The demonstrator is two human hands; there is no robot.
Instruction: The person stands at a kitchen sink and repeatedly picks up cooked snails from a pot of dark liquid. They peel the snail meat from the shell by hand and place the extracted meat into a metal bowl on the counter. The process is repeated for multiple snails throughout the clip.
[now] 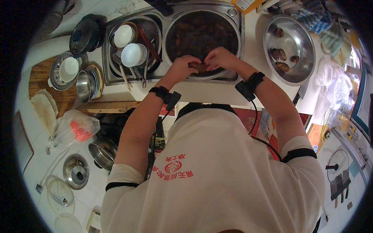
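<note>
Between the thumb and fingers of my left hand [181, 69] is a knobbly brown root tuber [198, 67]. The fingertips of my right hand [221, 59] pinch at the tuber's right end. Both hands are over the near rim of a large round basin [167, 48] set in the right bowl of the sink. Dark, murky water [201, 32] fills this basin, with many brown tubers partly visible in it. To the right, a wide stainless steel bowl [306, 62] contains several similar tubers [282, 67].
The left sink bowl [108, 62] carries stacked white bowls [131, 55], a strainer and utensils whose handles stick out over the front edge. Dark pans [83, 36], a colander [54, 72] and a steel pot [84, 87] stand farther left. Knitted cloths [316, 21] lie behind the steel bowl.
</note>
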